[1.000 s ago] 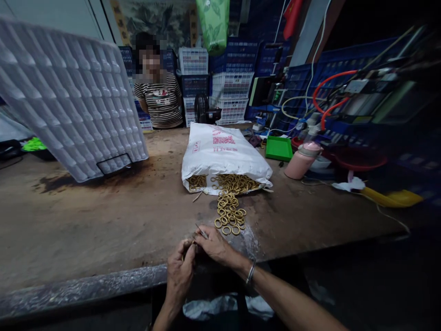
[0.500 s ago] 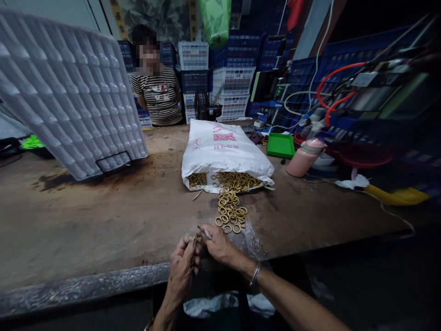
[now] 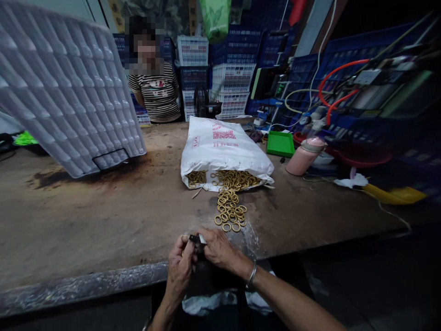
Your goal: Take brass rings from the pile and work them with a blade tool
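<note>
Head cam, only the one view: two hands up close at the near edge of the bench (image 3: 144,220), nearly fingertip to fingertip. The right hand (image 3: 218,248) is gripping one small tool, dark at one end and pale at the other (image 3: 202,239), with one silver bracelet (image 3: 252,275) on that wrist. The left hand (image 3: 179,259) has its fingers curled in at the tool's dark end, but can't tell what it's pinching, if anything. Just past them there's one loose pile of brass-coloured rings (image 3: 230,209), a few dozen maybe, too overlapped for a proper count, trailing out of the mouth of one white sack (image 3: 223,147) that has more rings inside. One big moulded plastic tray (image 3: 76,87) stands tilted on the left. Over on the right: one green tray (image 3: 280,143) and one pink bottle (image 3: 303,158), leaning. One other person (image 3: 158,94) in a striped top is across the bench.
</note>
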A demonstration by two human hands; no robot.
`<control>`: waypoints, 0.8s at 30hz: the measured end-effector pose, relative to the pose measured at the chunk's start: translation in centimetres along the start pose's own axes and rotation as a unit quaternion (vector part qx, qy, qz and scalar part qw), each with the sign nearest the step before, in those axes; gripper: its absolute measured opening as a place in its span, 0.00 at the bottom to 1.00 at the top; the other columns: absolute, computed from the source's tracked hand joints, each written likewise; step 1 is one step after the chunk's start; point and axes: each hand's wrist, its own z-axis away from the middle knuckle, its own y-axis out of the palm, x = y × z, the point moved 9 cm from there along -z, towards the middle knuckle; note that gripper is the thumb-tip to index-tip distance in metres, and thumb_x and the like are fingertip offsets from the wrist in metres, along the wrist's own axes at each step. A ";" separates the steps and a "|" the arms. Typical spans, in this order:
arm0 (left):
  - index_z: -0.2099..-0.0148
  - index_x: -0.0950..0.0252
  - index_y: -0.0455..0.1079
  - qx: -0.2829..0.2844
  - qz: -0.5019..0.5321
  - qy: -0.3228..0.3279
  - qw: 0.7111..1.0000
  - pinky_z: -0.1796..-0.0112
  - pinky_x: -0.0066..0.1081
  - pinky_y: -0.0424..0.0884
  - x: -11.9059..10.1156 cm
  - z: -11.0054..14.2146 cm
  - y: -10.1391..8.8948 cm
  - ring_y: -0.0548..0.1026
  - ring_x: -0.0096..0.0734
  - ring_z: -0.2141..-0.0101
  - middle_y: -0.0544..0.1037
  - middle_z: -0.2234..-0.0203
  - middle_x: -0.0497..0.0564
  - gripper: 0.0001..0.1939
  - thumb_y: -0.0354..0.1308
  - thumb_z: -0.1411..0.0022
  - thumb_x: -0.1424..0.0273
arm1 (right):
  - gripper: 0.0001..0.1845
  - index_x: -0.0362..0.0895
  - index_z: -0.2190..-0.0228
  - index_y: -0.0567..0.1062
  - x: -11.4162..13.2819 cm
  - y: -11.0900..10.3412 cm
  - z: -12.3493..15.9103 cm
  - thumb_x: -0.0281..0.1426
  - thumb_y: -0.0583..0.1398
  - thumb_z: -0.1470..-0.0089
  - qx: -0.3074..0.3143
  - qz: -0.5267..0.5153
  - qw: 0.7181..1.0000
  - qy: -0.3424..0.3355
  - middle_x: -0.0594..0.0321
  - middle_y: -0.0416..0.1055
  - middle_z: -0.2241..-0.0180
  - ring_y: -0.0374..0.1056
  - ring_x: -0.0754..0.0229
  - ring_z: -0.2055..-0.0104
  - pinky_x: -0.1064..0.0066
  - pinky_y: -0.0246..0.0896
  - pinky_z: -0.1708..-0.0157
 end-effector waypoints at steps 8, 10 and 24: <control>0.75 0.65 0.61 0.006 -0.001 0.046 0.999 0.83 0.18 0.55 -1.0 1.4 0.0 0.58 0.16 0.85 0.63 0.87 0.41 0.17 0.57 0.51 0.55 | 0.15 0.43 0.65 0.69 -0.7 0.6 -0.4 0.23 0.50 0.57 0.042 0.045 0.998 0.019 0.60 0.70 0.75 0.63 0.61 0.74 0.73 0.43 0.77; 0.75 0.64 0.62 0.032 0.044 0.018 0.998 0.84 0.18 0.54 -1.5 2.1 0.7 0.60 0.16 0.85 0.65 0.85 0.42 0.16 0.58 0.52 0.56 | 0.15 0.42 0.64 0.69 -1.1 0.7 -0.5 0.23 0.50 0.56 0.039 0.064 0.997 0.032 0.59 0.70 0.74 0.62 0.61 0.74 0.73 0.43 0.76; 0.71 0.65 0.69 0.027 0.256 -0.173 0.951 0.86 0.19 0.56 1.5 1.7 0.7 0.63 0.20 0.83 0.73 0.78 0.48 0.16 0.66 0.62 0.61 | 0.19 0.45 0.58 0.62 -12.0 -7.5 5.7 0.39 0.55 0.51 -0.182 0.070 0.951 0.242 0.58 0.68 0.60 0.65 0.56 0.60 0.71 0.51 0.67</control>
